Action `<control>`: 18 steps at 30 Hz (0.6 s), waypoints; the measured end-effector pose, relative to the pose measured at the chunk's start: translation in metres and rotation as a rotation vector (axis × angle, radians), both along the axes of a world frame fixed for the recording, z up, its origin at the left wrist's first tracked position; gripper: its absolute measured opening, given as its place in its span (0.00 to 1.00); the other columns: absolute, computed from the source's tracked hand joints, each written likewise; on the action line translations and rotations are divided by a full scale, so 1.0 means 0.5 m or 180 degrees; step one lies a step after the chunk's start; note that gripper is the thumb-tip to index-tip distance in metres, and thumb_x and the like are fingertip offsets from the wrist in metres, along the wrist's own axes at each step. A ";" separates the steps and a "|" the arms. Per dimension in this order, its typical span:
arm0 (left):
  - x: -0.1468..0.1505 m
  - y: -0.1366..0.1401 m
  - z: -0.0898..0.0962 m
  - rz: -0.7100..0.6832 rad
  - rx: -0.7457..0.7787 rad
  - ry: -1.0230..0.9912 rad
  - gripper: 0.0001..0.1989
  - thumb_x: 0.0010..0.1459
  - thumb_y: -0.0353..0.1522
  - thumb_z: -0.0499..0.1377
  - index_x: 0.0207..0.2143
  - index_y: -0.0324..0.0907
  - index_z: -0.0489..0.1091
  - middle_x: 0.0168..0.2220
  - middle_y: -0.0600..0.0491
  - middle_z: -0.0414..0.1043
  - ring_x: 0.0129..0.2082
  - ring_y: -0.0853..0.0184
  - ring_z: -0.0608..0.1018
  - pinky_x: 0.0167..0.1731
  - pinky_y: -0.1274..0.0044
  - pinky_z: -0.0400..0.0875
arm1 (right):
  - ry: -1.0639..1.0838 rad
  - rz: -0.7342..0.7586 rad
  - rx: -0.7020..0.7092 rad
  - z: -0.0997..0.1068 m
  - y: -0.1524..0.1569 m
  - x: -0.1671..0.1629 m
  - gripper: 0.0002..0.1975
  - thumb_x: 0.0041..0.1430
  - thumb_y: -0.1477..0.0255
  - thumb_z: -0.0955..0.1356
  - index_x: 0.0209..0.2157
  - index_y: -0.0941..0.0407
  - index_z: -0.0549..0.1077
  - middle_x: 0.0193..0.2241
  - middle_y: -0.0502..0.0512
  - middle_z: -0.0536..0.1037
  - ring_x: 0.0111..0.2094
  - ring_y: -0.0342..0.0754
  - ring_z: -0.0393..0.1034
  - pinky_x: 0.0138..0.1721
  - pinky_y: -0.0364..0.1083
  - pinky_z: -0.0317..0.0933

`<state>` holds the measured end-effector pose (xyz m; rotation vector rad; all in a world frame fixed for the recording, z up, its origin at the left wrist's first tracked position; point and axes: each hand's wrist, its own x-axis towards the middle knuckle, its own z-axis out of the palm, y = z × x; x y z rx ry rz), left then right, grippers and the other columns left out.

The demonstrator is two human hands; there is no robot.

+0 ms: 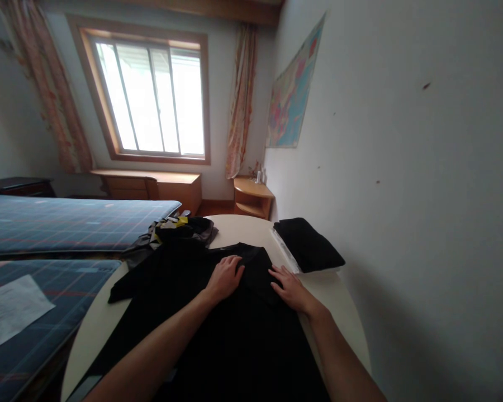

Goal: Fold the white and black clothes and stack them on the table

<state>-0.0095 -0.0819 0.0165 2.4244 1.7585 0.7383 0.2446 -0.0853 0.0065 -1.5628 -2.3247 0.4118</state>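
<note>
A black T-shirt (pixel 251 346) lies spread over the round cream table (pixel 243 224). One of its sleeves sticks out on the left, while the right side appears folded inward over the body. On the upper middle of the cloth rests my left hand (pixel 225 278), fingers extended and thumb apart. My right hand (pixel 292 289) lies at the shirt's right edge with its fingers spread on the fabric. Both hands are open. Just beyond my right hand sits a neat stack of folded black clothes (pixel 308 244) on clear or white plastic.
A crumpled heap of dark, grey and yellow clothing (pixel 180 230) lies at the table's far left. Plaid mattresses (pixel 67 223) stand left, one bearing a paper sheet (pixel 14 310). A white wall (pixel 423 223) rises close on the right. Wooden furniture (pixel 254 195) stands beyond.
</note>
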 end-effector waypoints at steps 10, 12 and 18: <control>-0.194 0.080 0.100 0.1281 -0.0234 0.1108 0.16 0.59 0.31 0.51 0.46 0.35 0.72 0.44 0.37 0.75 0.50 0.49 0.71 0.50 0.61 0.60 | 0.0031 0.0083 0.0127 0.016 -0.004 0.002 0.23 0.62 0.67 0.64 0.57 0.59 0.71 0.62 0.61 0.66 0.65 0.56 0.54 0.66 0.56 0.46; -0.209 0.082 0.105 0.1240 -0.0317 0.1208 0.15 0.58 0.34 0.52 0.42 0.36 0.74 0.45 0.37 0.75 0.49 0.49 0.72 0.48 0.62 0.61 | 0.0002 0.0075 0.0157 0.020 -0.007 0.002 0.23 0.62 0.66 0.64 0.56 0.59 0.72 0.61 0.62 0.67 0.64 0.56 0.56 0.65 0.56 0.47; -0.216 0.079 0.126 0.1404 -0.0306 0.1408 0.23 0.61 0.42 0.49 0.42 0.34 0.75 0.45 0.33 0.74 0.53 0.45 0.68 0.49 0.60 0.59 | -0.0139 0.0047 0.0131 0.031 -0.016 0.001 0.23 0.63 0.64 0.63 0.56 0.60 0.72 0.60 0.62 0.68 0.63 0.57 0.57 0.64 0.55 0.49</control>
